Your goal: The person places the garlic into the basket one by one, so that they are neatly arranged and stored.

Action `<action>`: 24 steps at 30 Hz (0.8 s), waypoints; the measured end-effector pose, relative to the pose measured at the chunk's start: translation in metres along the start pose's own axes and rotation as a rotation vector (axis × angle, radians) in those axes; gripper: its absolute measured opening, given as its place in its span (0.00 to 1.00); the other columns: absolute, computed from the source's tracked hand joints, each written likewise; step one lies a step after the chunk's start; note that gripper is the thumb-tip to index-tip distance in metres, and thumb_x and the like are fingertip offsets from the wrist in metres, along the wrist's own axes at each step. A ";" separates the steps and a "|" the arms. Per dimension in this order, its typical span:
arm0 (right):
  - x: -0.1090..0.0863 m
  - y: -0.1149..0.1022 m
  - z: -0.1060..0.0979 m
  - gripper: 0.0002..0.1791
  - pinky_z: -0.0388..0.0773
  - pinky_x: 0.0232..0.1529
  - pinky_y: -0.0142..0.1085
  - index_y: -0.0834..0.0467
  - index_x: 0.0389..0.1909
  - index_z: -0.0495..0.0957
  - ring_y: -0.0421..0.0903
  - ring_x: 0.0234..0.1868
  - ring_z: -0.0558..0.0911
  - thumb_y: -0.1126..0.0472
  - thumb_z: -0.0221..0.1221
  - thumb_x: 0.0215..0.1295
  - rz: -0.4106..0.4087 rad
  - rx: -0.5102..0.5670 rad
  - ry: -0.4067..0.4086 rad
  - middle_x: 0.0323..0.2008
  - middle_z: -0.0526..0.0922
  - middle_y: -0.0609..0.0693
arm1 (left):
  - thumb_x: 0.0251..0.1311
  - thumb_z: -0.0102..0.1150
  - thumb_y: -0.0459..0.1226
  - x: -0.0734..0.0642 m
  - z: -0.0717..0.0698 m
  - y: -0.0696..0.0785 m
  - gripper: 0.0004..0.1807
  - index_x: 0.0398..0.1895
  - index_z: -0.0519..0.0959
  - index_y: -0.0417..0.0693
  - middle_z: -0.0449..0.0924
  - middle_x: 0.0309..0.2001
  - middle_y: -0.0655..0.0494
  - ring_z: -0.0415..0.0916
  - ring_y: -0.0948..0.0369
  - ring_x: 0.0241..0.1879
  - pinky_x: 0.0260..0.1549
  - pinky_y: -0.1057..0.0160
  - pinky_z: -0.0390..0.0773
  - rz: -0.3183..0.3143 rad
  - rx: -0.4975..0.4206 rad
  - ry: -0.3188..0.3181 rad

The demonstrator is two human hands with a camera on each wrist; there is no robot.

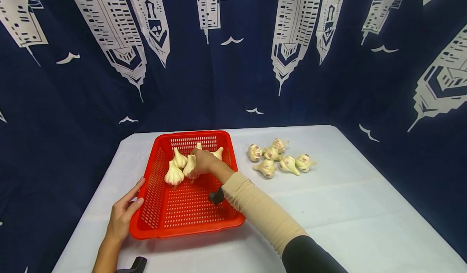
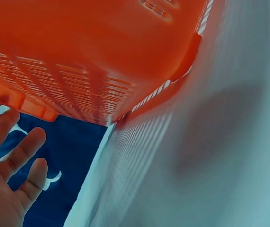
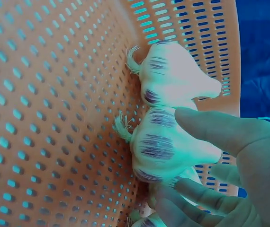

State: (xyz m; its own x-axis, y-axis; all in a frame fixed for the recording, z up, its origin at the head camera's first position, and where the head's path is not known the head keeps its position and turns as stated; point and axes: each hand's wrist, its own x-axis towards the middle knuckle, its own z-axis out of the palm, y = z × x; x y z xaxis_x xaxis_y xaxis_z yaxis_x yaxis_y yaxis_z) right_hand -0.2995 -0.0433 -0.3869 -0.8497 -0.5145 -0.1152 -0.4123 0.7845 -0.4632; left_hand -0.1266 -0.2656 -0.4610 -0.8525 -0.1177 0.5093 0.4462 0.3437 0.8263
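Observation:
A red perforated plastic basket [image 1: 189, 228] stands on the white table with several garlic bulbs [image 1: 174, 173] grouped upright toward its back. My right hand [image 1: 205, 161] reaches inside it. The right wrist view shows the thumb and fingers on opposite sides of a garlic bulb [image 3: 156, 144], pinching it; a second bulb [image 3: 173, 75] stands right beside that one. At the basket's left side, my left hand [image 1: 122, 214] touches the rim with thumb and forefinger. Its other fingers [image 2: 23, 151] are extended and spread in the left wrist view.
More garlic bulbs [image 1: 271, 153] lie in a loose group on the white table [image 1: 346, 208], right of the basket. Behind the table hangs a dark blue curtain [image 1: 240, 74] printed with white buildings and birds. A black device part [image 1: 217, 196] shows below my right wrist.

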 end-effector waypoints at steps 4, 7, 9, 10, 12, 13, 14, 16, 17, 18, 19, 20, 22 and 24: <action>0.001 0.000 -0.002 0.46 0.75 0.57 0.39 0.58 0.68 0.66 0.48 0.54 0.79 0.53 0.76 0.49 0.003 0.026 0.038 0.49 0.83 0.52 | 0.68 0.47 0.28 0.001 0.000 0.000 0.25 0.69 0.69 0.39 0.71 0.66 0.65 0.80 0.72 0.41 0.37 0.73 0.80 -0.024 0.010 0.001; 0.000 0.001 -0.006 0.44 0.65 0.66 0.50 0.57 0.68 0.67 0.48 0.56 0.78 0.51 0.75 0.51 0.024 0.038 0.079 0.50 0.83 0.51 | 0.69 0.47 0.28 0.000 -0.001 0.000 0.25 0.69 0.69 0.39 0.71 0.65 0.71 0.80 0.71 0.40 0.37 0.73 0.80 -0.038 0.021 0.000; -0.002 0.001 -0.010 0.43 0.60 0.67 0.56 0.56 0.68 0.67 0.47 0.53 0.79 0.50 0.74 0.52 0.026 0.068 0.101 0.44 0.83 0.50 | 0.68 0.47 0.28 0.000 -0.001 -0.001 0.25 0.69 0.69 0.40 0.71 0.64 0.74 0.81 0.71 0.38 0.36 0.73 0.81 -0.041 0.028 0.001; -0.003 0.002 -0.012 0.43 0.60 0.67 0.58 0.57 0.68 0.67 0.47 0.51 0.80 0.50 0.73 0.53 0.022 0.090 0.111 0.43 0.83 0.50 | 0.68 0.47 0.29 -0.001 -0.001 -0.001 0.25 0.69 0.69 0.40 0.71 0.64 0.74 0.81 0.70 0.38 0.36 0.73 0.81 -0.041 0.032 -0.001; -0.007 0.003 -0.017 0.42 0.66 0.63 0.54 0.58 0.68 0.68 0.47 0.48 0.80 0.51 0.73 0.53 0.002 0.163 0.126 0.41 0.83 0.52 | 0.68 0.47 0.28 -0.002 -0.001 -0.001 0.25 0.69 0.69 0.40 0.71 0.64 0.74 0.81 0.69 0.37 0.36 0.73 0.81 -0.042 0.040 -0.003; -0.008 0.004 -0.020 0.42 0.71 0.60 0.50 0.60 0.68 0.68 0.48 0.46 0.80 0.51 0.73 0.54 -0.016 0.208 0.134 0.42 0.83 0.54 | 0.68 0.47 0.28 -0.003 -0.001 -0.001 0.25 0.69 0.69 0.40 0.72 0.64 0.72 0.81 0.69 0.36 0.36 0.73 0.81 -0.041 0.046 -0.003; -0.010 0.005 -0.022 0.41 0.76 0.54 0.46 0.61 0.67 0.68 0.48 0.45 0.80 0.52 0.72 0.54 -0.035 0.248 0.145 0.44 0.83 0.56 | 0.68 0.47 0.28 -0.003 -0.001 -0.001 0.25 0.69 0.69 0.40 0.72 0.65 0.71 0.81 0.68 0.36 0.35 0.72 0.81 -0.042 0.046 -0.003; -0.013 0.008 -0.028 0.39 0.79 0.45 0.40 0.62 0.66 0.70 0.49 0.45 0.81 0.53 0.72 0.54 -0.062 0.316 0.173 0.48 0.82 0.59 | 0.68 0.47 0.29 -0.003 -0.001 0.000 0.25 0.69 0.69 0.40 0.72 0.66 0.67 0.81 0.68 0.35 0.35 0.72 0.81 -0.040 0.052 -0.001; -0.015 0.011 -0.031 0.39 0.80 0.41 0.37 0.62 0.65 0.70 0.50 0.45 0.81 0.53 0.72 0.55 -0.073 0.341 0.186 0.48 0.82 0.60 | 0.68 0.47 0.29 -0.003 -0.001 0.000 0.25 0.69 0.69 0.40 0.72 0.66 0.67 0.81 0.67 0.34 0.34 0.72 0.81 -0.041 0.052 0.000; -0.016 0.013 -0.033 0.38 0.80 0.39 0.36 0.62 0.65 0.71 0.50 0.45 0.81 0.53 0.72 0.55 -0.080 0.368 0.198 0.49 0.82 0.61 | 0.68 0.47 0.29 -0.003 -0.001 0.000 0.25 0.69 0.69 0.40 0.72 0.65 0.67 0.82 0.67 0.34 0.34 0.72 0.81 -0.043 0.050 0.000; -0.016 0.016 -0.036 0.37 0.80 0.39 0.35 0.63 0.64 0.72 0.51 0.45 0.82 0.53 0.72 0.55 -0.086 0.380 0.212 0.49 0.82 0.61 | 0.68 0.47 0.29 -0.003 -0.002 0.001 0.25 0.69 0.69 0.40 0.72 0.65 0.68 0.82 0.67 0.33 0.33 0.72 0.81 -0.043 0.050 0.002; -0.018 0.019 -0.038 0.36 0.79 0.38 0.35 0.63 0.63 0.72 0.51 0.45 0.82 0.53 0.72 0.55 -0.088 0.390 0.223 0.48 0.83 0.60 | 0.69 0.47 0.29 -0.002 -0.002 0.001 0.25 0.69 0.69 0.40 0.72 0.65 0.70 0.82 0.67 0.33 0.33 0.72 0.81 -0.043 0.046 0.002; -0.020 0.025 -0.043 0.35 0.80 0.37 0.35 0.64 0.62 0.73 0.51 0.44 0.82 0.54 0.71 0.56 -0.091 0.410 0.236 0.45 0.84 0.59 | 0.69 0.47 0.28 -0.001 -0.002 0.001 0.25 0.69 0.69 0.40 0.72 0.64 0.73 0.82 0.67 0.33 0.33 0.72 0.81 -0.040 0.041 0.000; -0.022 0.032 -0.047 0.35 0.80 0.38 0.36 0.65 0.62 0.73 0.52 0.44 0.82 0.55 0.71 0.56 -0.098 0.427 0.242 0.44 0.84 0.59 | 0.68 0.47 0.28 -0.001 -0.002 0.001 0.25 0.69 0.69 0.39 0.72 0.63 0.75 0.82 0.66 0.32 0.33 0.72 0.81 -0.039 0.029 -0.001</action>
State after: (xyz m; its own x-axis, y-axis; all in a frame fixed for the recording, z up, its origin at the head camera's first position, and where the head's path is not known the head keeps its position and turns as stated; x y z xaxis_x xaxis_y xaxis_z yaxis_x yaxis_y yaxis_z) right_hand -0.3098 0.0098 -0.3577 -0.8865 -0.4441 0.1301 -0.3653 0.4988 -0.7860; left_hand -0.1250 -0.2674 -0.4601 -0.8694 -0.1308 0.4766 0.4045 0.3657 0.8382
